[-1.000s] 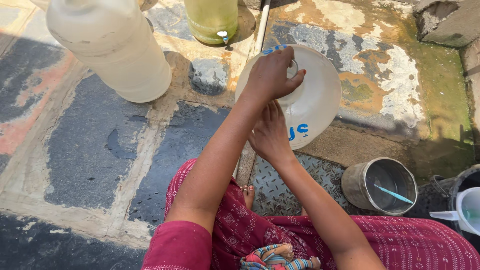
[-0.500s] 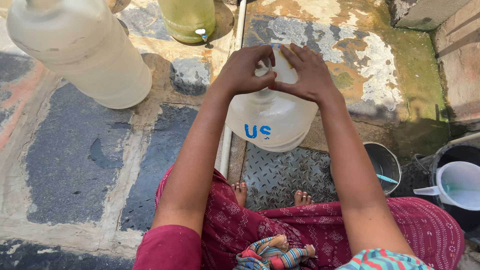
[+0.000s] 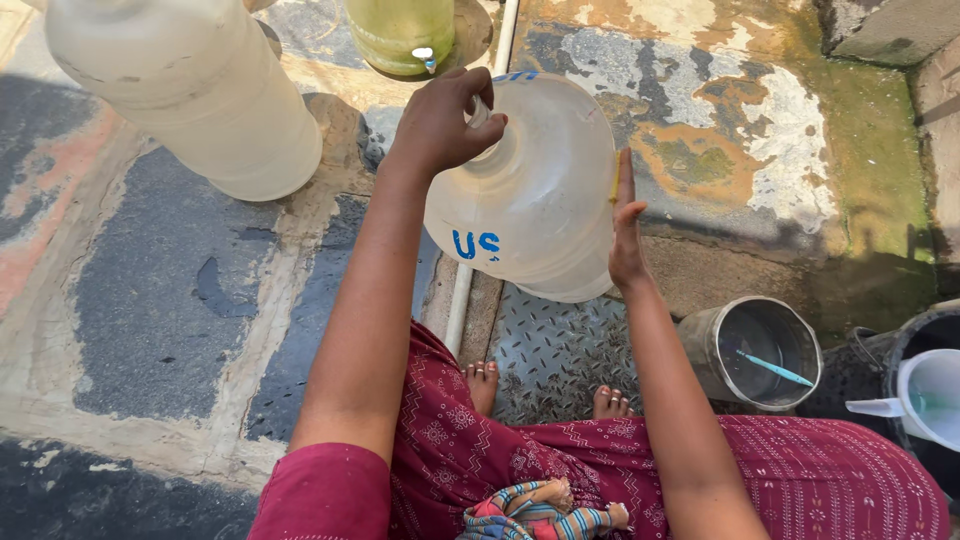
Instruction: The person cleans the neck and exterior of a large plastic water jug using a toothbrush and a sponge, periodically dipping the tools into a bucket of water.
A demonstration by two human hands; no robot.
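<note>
A large clear plastic water jar [image 3: 535, 190] with blue lettering is tilted in front of me, its neck up toward my left hand. My left hand [image 3: 440, 120] is closed around the jar's neck. My right hand [image 3: 626, 225] lies flat against the jar's right side with fingers straight, steadying it. The jar's bottom hangs over a metal chequer plate [image 3: 555, 350] by my bare feet.
A second large clear jar [image 3: 190, 85] stands at the upper left and a greenish jar [image 3: 400, 30] at the top. A white pipe [image 3: 462, 290] runs along the ground. A steel pot [image 3: 765, 350] and a white jug [image 3: 925, 395] sit at the right.
The jar has turned: my left hand shifted onto its neck and my right hand slid down from the top to its right side.
</note>
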